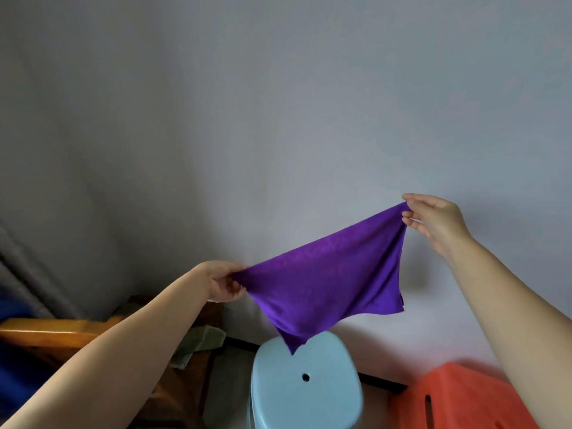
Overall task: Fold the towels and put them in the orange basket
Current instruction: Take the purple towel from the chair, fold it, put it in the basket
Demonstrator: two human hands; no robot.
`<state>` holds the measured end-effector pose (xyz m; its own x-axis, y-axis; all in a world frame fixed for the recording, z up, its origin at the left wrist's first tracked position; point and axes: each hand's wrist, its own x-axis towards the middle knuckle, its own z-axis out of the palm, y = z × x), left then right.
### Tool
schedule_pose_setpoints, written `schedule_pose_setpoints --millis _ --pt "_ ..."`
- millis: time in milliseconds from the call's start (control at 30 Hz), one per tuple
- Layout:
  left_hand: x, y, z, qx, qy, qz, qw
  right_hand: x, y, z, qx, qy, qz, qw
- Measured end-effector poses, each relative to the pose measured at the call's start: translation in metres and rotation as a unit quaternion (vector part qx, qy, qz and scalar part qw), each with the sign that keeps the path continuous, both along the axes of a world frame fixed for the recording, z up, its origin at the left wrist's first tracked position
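Purple towel (pixel 325 283), held aloft before the grey wall (pixel 278 103), its lowest corner hanging just above the pale blue stool (pixel 306 385). Your left hand (pixel 221 281) pinches one corner with curled fingers; your right hand (pixel 433 218), higher up, pinches the opposite corner between thumb and fingertips, the other fingers fairly straight. The top edge slopes and the cloth sags in a slack triangle, so judge the fold as not yet begun. To do this step well, bring your two hands level and draw the edge taut until the cloth hangs flat, then lay it on the stool seat or bring corner to corner squarely; a skewed start will likely give an uneven fold. The orange basket (pixel 458 400) stands low at the right, beside the stool and under your right forearm, ready to receive it. A green cloth (pixel 204 339) lies at the left on dark wooden furniture (pixel 55 334).
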<state>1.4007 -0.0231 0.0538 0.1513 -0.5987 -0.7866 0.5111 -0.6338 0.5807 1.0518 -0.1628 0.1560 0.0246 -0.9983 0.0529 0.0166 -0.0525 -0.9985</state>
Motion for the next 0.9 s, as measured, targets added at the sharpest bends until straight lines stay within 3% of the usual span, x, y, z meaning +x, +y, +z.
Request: schedule_pose_setpoints --millis 133,367,500,600,800,900 --pt "0.011 -0.013 0.005 -0.061 -0.036 0.081 0.994 -0.012 -0.010 -0.008 0.020 0.010 0.002 1.000" --pt "0.013 -0.028 0.025 -0.183 -0.108 0.210 0.954 -0.020 -0.015 -0.038 0.006 0.145 -0.029 0.989" --pt "0.015 -0.030 0.032 -0.197 -0.236 0.155 0.939 -0.026 -0.016 -0.052 -0.008 0.182 -0.058 0.982" --pt "0.015 -0.034 0.036 -0.202 -0.287 0.118 0.929 -0.032 -0.017 -0.059 -0.003 0.173 -0.063 0.983" --pt "0.008 -0.042 0.043 -0.257 -0.237 0.108 0.931 -0.040 -0.016 -0.066 0.004 0.146 -0.079 0.986" --pt "0.006 -0.043 0.039 -0.277 -0.256 0.061 0.924 -0.044 -0.018 -0.066 0.008 0.137 -0.077 0.987"
